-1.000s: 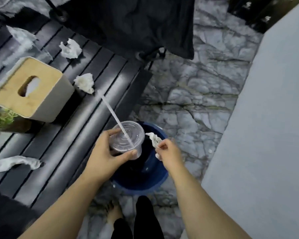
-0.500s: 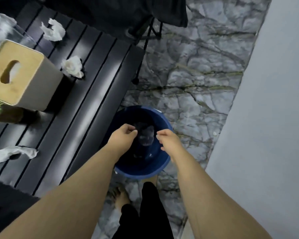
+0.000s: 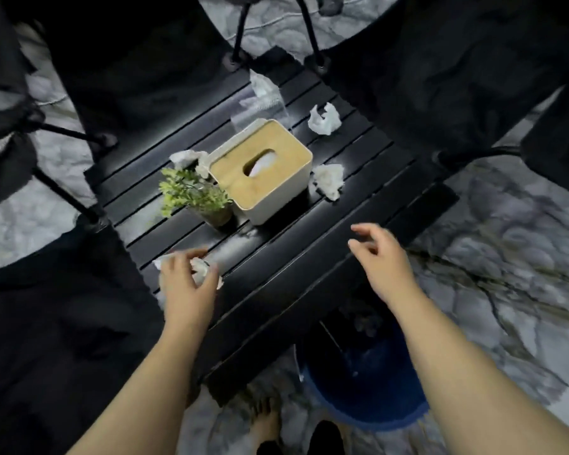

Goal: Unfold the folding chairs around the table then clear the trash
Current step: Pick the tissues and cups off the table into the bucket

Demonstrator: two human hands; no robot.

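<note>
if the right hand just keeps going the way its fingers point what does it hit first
Probably the crumpled tissue just right of the tissue box. The right hand is open, its fingers aimed up-left over bare table slats. Height above the table is unclear, so it might pass over.

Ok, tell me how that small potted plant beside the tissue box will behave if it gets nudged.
The potted plant looks top-heavy: its foliage spreads wider than the small pot, so it may tip rather than slide. It stands on the slatted table, whose grooves could catch its base. It sits close against the tissue box, which would probably stop a push from the left.
</note>
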